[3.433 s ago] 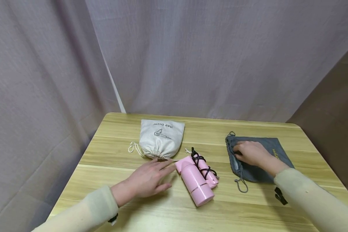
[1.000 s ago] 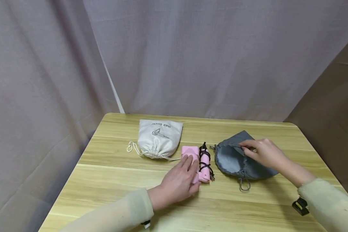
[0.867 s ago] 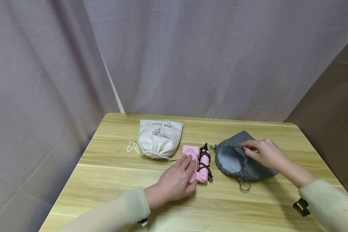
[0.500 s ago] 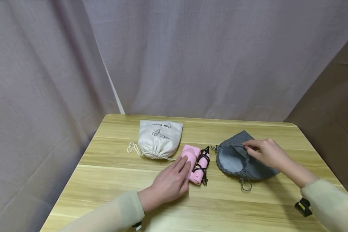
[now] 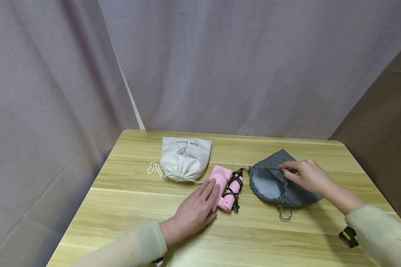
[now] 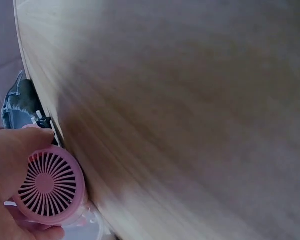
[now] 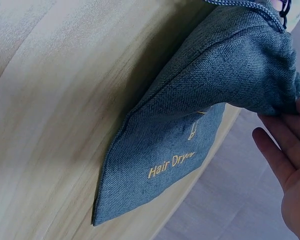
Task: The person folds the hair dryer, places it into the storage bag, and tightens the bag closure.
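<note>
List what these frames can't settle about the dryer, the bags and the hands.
- Pink hair dryer: near side hidden under left hand, head view.
- White bag: drawn shut, contents unseen.
- Grey bag: inside not visible in right wrist view.
- Right hand: grip on rim partly hidden.

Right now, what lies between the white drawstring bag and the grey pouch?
In the head view, the pink hair dryer, its black cord wound round the handle, under the left hand's fingers.

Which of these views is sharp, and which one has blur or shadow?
Head view: even soft light, sharp, with a faint shadow under the left hand. Left wrist view: the table is smeared and dim, while the pink hair dryer grille stays fairly clear. Right wrist view: the grey pouch weave and its lettering are crisp.
</note>
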A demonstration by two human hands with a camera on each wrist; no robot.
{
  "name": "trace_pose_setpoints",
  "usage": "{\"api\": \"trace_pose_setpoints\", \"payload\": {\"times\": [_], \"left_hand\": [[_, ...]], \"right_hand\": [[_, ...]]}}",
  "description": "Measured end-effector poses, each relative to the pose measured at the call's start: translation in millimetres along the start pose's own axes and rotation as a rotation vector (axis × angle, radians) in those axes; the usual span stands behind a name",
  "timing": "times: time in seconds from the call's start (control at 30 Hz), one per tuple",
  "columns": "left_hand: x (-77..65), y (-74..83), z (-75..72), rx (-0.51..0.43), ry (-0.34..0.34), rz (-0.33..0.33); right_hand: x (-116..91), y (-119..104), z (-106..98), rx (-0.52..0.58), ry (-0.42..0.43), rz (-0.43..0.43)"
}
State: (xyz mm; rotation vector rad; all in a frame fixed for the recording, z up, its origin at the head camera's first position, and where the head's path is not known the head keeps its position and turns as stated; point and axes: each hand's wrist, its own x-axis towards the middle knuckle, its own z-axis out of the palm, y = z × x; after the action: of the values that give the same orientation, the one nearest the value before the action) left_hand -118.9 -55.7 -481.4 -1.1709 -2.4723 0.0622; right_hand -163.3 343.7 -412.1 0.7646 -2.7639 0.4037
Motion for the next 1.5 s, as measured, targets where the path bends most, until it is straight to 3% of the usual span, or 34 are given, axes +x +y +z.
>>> {"api": "trace_pose_setpoints", "payload": {"times": [0.53,1.5], "left_hand": [[2.9,-10.9,1.0,0.09,0.2,0.072],[-2.4,-14.4,13.9,0.179,0.2,0.104]], "right_hand": [[4,0,5,0.012,0.0,-0.003],[8,-5,7,0.028,-0.052,0.011]]}}
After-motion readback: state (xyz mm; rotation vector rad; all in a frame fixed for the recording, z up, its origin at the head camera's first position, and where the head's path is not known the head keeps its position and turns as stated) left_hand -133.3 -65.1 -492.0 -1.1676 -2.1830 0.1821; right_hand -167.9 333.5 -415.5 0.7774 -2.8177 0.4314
